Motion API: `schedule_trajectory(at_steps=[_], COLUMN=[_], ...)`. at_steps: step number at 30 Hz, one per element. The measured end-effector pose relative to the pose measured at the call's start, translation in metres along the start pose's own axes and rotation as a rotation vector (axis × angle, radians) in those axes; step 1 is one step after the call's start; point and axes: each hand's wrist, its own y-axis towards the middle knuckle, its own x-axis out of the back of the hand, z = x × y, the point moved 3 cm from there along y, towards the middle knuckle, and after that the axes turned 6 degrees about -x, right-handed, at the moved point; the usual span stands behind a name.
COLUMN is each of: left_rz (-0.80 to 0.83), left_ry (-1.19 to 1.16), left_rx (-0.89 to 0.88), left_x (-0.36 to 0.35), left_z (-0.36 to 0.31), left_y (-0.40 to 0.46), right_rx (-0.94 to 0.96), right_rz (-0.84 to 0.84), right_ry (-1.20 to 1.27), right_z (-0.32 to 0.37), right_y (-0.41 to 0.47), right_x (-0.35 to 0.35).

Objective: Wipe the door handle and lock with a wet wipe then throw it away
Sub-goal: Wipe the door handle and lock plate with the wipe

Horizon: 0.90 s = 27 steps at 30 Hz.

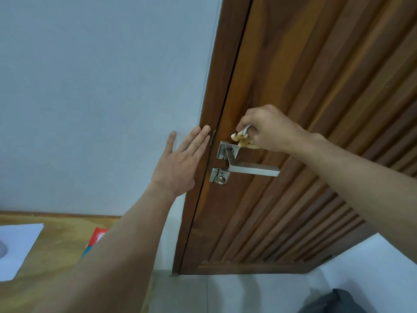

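Note:
A silver lever door handle (pixel 252 170) on a square plate sits on the brown wooden door (pixel 316 86). Below it is a small silver lock (pixel 219 176) with a thumb-turn knob. My right hand (pixel 268 129) pinches a crumpled wet wipe (pixel 243 138), stained brown, against the top right corner of the handle plate. My left hand (pixel 180 159) is flat with fingers spread, resting on the wall and door frame just left of the handle, holding nothing.
A pale blue wall (pixel 101 98) fills the left. A wooden tabletop (pixel 58 249) at lower left carries white paper (pixel 15 247) and a red packet (pixel 97 239). A dark object (pixel 334 301) lies on the white floor at bottom right.

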Motion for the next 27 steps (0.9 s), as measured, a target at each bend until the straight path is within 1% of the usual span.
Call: schedule_trajectory(at_steps=[3, 5, 9, 11, 14, 15, 16, 18, 19, 21, 22, 25, 27], left_rz=[-0.025, -0.045, -0.05, -0.052, -0.027, -0.027, -0.032, -0.043, -0.043, -0.047, -0.051, -0.063, -0.061], left_ry=[0.017, 0.01, 0.019, 0.016, 0.019, 0.02, 0.02, 0.024, 0.033, 0.05, 0.049, 0.038, 0.036], left_rx=[0.002, 0.012, 0.012, 0.013, 0.012, 0.012, 0.016, 0.021, 0.019, 0.019, 0.022, 0.033, 0.033], left_x=[-0.003, -0.005, -0.007, -0.006, -0.008, -0.008, -0.009, -0.01, -0.01, -0.011, -0.011, -0.012, -0.012], left_z=[-0.001, -0.001, -0.002, -0.002, -0.002, -0.002, -0.001, -0.001, -0.001, -0.003, -0.004, -0.005, -0.005], left_y=[0.0, 0.001, 0.001, 0.001, 0.002, 0.001, 0.001, 0.001, 0.001, 0.002, 0.002, 0.002, 0.002], right_rx=[0.276, 0.357, 0.323, 0.311, 0.221, 0.199, 0.194, 0.233, 0.257, 0.304, 0.296, 0.187, 0.11], right_rz=[-0.019, -0.049, -0.069, -0.012, 0.078, 0.054, -0.008, -0.124, -0.149, -0.142, -0.131, -0.095, -0.03], right_ry=[-0.188, -0.252, -0.346, -0.386, -0.394, -0.353, -0.301, -0.21, -0.198, -0.245, -0.267, -0.218, -0.228], right_z=[0.021, 0.027, 0.016, 0.006, -0.014, -0.017, -0.019, -0.011, -0.003, 0.012, 0.016, 0.011, 0.007], right_y=[-0.004, -0.006, -0.015, -0.02, -0.03, -0.033, -0.034, -0.032, -0.028, -0.02, -0.018, -0.018, -0.022], right_x=[-0.032, -0.048, -0.054, -0.054, -0.046, -0.04, -0.035, -0.031, -0.032, -0.042, -0.049, -0.058, -0.051])
